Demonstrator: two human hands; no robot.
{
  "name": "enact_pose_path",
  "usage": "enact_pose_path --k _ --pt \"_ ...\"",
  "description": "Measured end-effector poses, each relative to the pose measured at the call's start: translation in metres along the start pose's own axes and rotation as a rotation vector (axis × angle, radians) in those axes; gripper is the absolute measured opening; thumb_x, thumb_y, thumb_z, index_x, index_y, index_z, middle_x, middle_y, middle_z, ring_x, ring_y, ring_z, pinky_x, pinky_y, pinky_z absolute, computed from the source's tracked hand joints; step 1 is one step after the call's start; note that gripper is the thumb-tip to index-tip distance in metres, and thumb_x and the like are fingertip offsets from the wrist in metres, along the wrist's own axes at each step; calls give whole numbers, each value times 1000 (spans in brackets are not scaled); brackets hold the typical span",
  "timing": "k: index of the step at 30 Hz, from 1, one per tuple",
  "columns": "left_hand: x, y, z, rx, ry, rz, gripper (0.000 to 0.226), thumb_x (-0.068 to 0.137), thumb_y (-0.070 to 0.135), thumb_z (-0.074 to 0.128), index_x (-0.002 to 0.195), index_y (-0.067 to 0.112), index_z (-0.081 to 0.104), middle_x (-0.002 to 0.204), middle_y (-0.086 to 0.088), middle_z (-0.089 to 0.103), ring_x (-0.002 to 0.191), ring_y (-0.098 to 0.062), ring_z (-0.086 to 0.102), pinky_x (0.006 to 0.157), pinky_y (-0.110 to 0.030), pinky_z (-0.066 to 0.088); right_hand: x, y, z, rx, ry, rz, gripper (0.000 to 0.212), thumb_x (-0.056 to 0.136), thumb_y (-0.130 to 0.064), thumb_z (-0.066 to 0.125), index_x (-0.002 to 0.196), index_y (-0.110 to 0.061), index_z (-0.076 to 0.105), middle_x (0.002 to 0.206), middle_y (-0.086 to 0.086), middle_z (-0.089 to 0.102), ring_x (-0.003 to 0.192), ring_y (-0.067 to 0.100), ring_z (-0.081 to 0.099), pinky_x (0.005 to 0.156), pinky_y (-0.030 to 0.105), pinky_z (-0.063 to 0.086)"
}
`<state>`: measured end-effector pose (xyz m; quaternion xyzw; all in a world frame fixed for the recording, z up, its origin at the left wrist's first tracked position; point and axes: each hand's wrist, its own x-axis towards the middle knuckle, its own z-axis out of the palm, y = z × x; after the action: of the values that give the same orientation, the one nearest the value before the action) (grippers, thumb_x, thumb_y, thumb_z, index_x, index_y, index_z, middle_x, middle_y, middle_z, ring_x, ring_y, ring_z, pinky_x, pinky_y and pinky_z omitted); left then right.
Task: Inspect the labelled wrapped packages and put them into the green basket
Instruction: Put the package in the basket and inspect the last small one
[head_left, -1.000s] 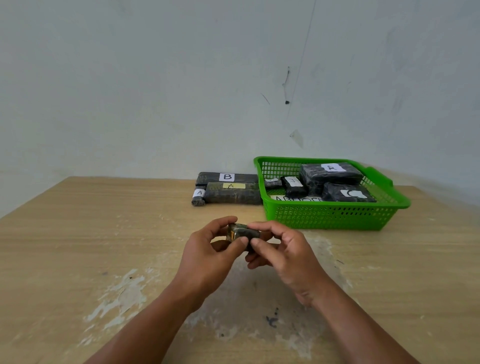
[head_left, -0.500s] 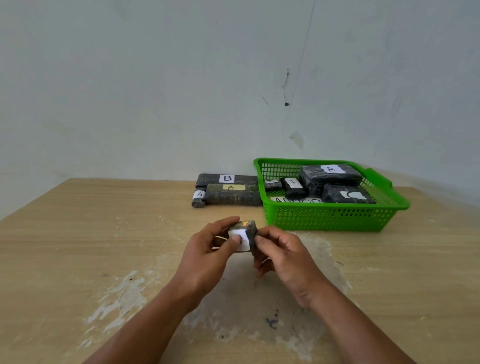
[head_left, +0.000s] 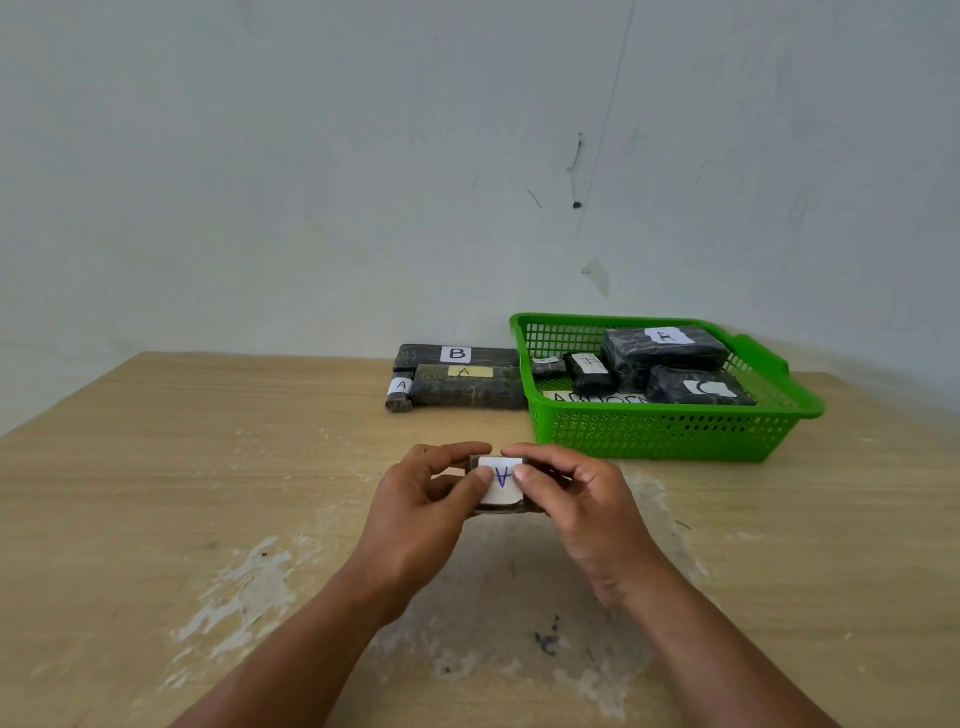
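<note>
A small dark wrapped package (head_left: 500, 483) with a white label reading an upside-down A faces me at the table's middle. My left hand (head_left: 426, 509) pinches its left side and my right hand (head_left: 576, 506) pinches its right side, thumbs on the label. The green basket (head_left: 670, 431) stands behind to the right and holds several dark wrapped packages, one labelled A (head_left: 665, 348). Left of the basket lie a long package labelled B (head_left: 457, 356), a package with a yellow A label (head_left: 467, 387) and a small roll labelled A (head_left: 399, 394).
The wooden table (head_left: 156, 467) has worn pale patches near its front. A plain wall rises right behind the basket and the packages. A white strip of paper with letters lies in the basket's bottom (head_left: 597, 397).
The package has been turned between my fingers until its white label faces me. Both hands stayed at the same spot on the table's middle.
</note>
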<state>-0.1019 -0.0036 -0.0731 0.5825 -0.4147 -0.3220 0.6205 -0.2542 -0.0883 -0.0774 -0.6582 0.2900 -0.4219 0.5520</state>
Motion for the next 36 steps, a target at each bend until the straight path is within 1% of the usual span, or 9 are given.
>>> enact_pose_path --k 6,12,14,18,22,26,29,33,36 --pt "1 -1 -1 58 36 -1 23 95 12 72 114 24 77 101 -3 80 96 -18 77 96 -46 60 -2 -3 0 2 -17 -7 20 96 -8 71 108 -19 82 93 3 81 84 7 71 76 17 54" --pt "1 -3 -1 80 23 24 25 94 11 73 113 25 77 102 -1 79 95 -15 77 93 -40 62 -1 2 -1 4 -36 -13 22 94 4 71 110 -8 78 75 -15 72 75 -1 67 74 16 55" --pt "1 -1 -2 35 -8 4 28 94 8 71 115 27 76 106 -5 78 97 -18 77 92 -40 62 -1 2 1 -2 -28 -14 21 94 3 71 109 -10 77 79 -11 75 78 3 70 77 19 57" --pt "-1 2 1 -6 -20 -21 43 94 5 71 128 30 64 112 -2 71 95 -20 77 86 -38 64 0 4 5 43 24 30 10 94 -4 74 103 -8 73 96 11 80 90 23 78 83 35 64" --pt "1 5 0 -12 119 -28 18 94 14 74 109 20 66 102 -6 73 86 -21 78 78 -33 65 0 4 6 123 12 112 17 94 -8 74 86 0 62 104 20 76 92 32 79 89 47 64" --pt "2 5 -1 3 88 -8 6 94 18 73 100 17 73 94 -1 79 83 -14 78 66 -17 56 1 7 6 44 27 120 25 95 -18 76 80 -1 65 102 15 77 98 31 77 97 54 60" --pt "-1 6 0 0 34 4 12 94 18 73 106 19 75 94 2 81 83 -6 76 67 -13 54 2 10 5 3 70 116 24 91 -25 78 83 -7 65 101 13 77 99 30 76 95 59 59" --pt "-2 4 0 33 -34 -16 29 91 12 76 117 23 73 98 0 81 91 -12 78 78 -23 61 4 9 3 77 79 151 22 90 -18 80 105 -13 66 105 12 75 95 29 78 89 58 62" --pt "-1 2 1 92 8 -9 31 92 5 72 115 26 72 90 -1 82 82 -10 78 67 -17 59 2 6 4 91 7 142 18 94 -9 75 110 -14 72 109 16 74 97 31 78 87 53 64"
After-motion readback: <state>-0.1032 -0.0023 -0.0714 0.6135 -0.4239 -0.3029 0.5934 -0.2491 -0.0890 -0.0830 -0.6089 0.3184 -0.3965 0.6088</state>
